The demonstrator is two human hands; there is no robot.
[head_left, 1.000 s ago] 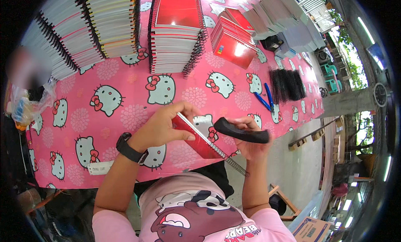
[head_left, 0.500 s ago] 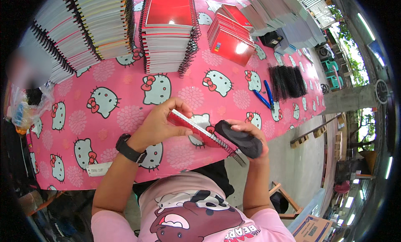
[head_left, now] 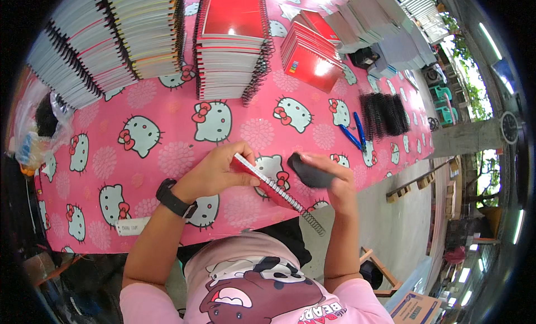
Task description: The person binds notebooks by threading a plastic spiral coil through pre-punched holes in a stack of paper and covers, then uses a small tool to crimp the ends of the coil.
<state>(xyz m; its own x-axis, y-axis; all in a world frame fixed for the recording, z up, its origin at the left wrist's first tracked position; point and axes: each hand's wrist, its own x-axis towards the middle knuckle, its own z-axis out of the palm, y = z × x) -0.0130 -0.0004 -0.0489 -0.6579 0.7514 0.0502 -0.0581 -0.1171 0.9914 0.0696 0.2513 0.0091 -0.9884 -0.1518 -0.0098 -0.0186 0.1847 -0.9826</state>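
My left hand [head_left: 220, 170] is closed around the upper left end of a small red notebook [head_left: 273, 195], held tilted above the near edge of the table. A wire spiral runs along the notebook's bound edge, and the loose tail of the coil [head_left: 312, 222] sticks out past its lower right end. A dark, rounded, flat pad [head_left: 310, 173] is in my right hand [head_left: 340, 181], fingers lying over its top, just to the right of the notebook. The pad is apart from the coil, and its edge is slightly blurred.
Stacks of red spiral notebooks [head_left: 230, 67] and thicker bound books [head_left: 145, 39] stand at the back. Blue-handled pliers [head_left: 353, 135] lie beside a pile of black coils [head_left: 385, 116] at right. A white strip [head_left: 134, 227] lies near my left forearm.
My right hand has lifted the pad up and left, off the spiral. The coil's tail now shows in full. My left hand and the notebook have shifted slightly right and down.
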